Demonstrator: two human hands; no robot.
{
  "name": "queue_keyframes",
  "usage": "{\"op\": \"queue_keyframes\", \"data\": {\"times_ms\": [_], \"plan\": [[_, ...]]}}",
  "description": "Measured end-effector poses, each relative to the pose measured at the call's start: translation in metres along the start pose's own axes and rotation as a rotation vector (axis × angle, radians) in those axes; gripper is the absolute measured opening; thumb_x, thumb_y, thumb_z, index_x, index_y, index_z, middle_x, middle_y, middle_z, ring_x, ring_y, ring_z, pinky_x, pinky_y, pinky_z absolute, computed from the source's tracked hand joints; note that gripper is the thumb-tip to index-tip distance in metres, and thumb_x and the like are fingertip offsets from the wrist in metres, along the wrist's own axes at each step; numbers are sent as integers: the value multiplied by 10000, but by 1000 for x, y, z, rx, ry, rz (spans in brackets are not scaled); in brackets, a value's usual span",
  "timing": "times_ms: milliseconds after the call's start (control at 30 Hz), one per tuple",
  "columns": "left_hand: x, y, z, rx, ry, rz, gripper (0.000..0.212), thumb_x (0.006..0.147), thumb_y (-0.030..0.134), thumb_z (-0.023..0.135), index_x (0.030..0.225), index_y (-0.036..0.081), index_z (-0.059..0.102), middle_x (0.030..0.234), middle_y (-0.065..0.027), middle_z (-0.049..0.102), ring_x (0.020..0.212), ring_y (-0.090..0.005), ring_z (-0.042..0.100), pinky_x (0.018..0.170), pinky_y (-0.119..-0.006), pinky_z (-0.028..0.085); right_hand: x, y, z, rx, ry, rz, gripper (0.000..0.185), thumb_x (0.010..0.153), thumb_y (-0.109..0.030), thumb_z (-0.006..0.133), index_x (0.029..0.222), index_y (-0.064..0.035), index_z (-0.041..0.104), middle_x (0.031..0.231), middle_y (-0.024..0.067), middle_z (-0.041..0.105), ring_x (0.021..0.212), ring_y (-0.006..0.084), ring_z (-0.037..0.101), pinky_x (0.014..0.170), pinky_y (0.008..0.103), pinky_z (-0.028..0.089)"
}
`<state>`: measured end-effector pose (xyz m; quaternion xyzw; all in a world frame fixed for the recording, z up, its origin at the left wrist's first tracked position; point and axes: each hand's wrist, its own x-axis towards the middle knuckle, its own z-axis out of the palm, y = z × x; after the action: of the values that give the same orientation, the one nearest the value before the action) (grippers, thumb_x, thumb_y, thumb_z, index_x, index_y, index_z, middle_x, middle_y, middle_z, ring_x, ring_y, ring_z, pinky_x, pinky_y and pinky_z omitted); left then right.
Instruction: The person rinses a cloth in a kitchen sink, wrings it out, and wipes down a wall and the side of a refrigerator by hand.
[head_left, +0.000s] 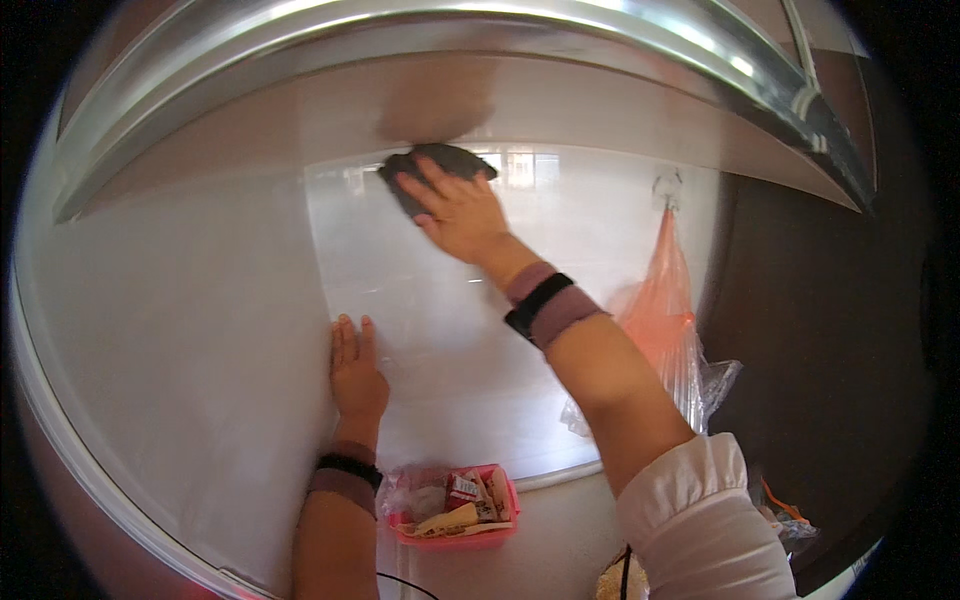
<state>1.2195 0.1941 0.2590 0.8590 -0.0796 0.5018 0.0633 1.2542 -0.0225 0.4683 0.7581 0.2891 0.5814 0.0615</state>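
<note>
My right hand (461, 214) presses a dark grey cloth (448, 160) flat against the upper part of a glossy white panel (435, 315), its fingers spread over the cloth. Lower and to the left, my left hand (360, 375) rests with its palm against the same pale surface and holds nothing. Both wrists wear a mauve band with a black strap. The cloth is partly hidden under the right fingers.
A curved-looking metal rail (420, 9) crosses the top. Pink and clear plastic bags (664, 315) hang from a hook (666, 187) at right. Below stands a pink plastic basket (457, 538) of packets, with a thin black cable (409, 583) beside it.
</note>
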Motion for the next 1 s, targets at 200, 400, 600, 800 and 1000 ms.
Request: {"op": "queue_keyframes", "data": {"times_ms": [200, 400, 600, 800, 1000], "plan": [[4, 0, -15, 50, -69, -14, 762, 749, -64, 530, 1467, 86, 326, 1506, -247, 274, 1399, -400, 263, 1159, -391, 246, -79, 109, -26, -77, 72, 226, 641, 882, -414, 555, 1469, -294, 326, 1520, 106, 318, 1269, 289, 448, 1009, 578, 331], [2, 8, -25, -15, -66, -4, 751, 754, -52, 533, 1465, 67, 323, 1511, -252, 257, 1406, -403, 241, 1163, -395, 233, -129, 182, -28, -75, 274, 527, 681, 896, -427, 509, 1501, -226, 272, 1536, 205, 235, 1344, 446, 309, 1052, 592, 275], [1, 8, -15, -31, -12, -35, 730, 757, -69, 515, 1453, 85, 358, 1507, -250, 270, 1398, -413, 255, 1134, -412, 289, -88, 105, 9, -77, 382, 955, 723, 920, -473, 438, 1513, -123, 217, 1527, 282, 160, 1397, 487, 103, 1114, 604, 38], [-1, 11, -6, -105, 5, -44, 747, 728, -64, 518, 1448, 40, 345, 1495, -273, 266, 1391, -435, 249, 1160, -452, 225, -49, -57, 52, -6, 225, 423, 700, 827, -350, 600, 1458, -161, 365, 1476, 236, 283, 1341, 478, 239, 1068, 658, 157], [-1, 10, 6, -121, 0, -83, 666, 771, -54, 570, 1410, 74, 435, 1507, -231, 288, 1394, -396, 274, 1133, -421, 282, -42, -148, 62, 214, -23, -3, 613, 867, -334, 557, 1449, -250, 382, 1552, 106, 252, 1130, 290, 561, 951, 501, 396]]}}
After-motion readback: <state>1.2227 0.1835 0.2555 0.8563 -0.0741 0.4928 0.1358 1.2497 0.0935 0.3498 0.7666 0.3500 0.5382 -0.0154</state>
